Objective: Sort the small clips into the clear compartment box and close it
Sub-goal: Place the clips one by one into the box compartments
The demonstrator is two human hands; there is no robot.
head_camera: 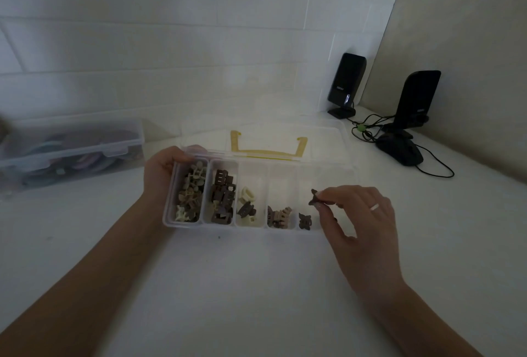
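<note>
A clear compartment box [281, 172] lies open on the white table, its lid [265, 134] with a yellow handle folded back. Its two left compartments are full of small brown and cream clips [190, 195]; the middle ones hold a few. One dark butterfly clip [304, 221] lies in the rightmost compartment. My left hand [162, 170] grips the box's left end, thumb over the far corner. My right hand [359, 214] pinches a dark brown clip [314, 198] between thumb and fingers, just above the rightmost compartment.
A closed clear storage box [71, 154] with coloured items stands at the left against the tiled wall. Two black speakers [346, 83] [417, 100], a black mouse [399, 150] and tangled cables occupy the back right corner.
</note>
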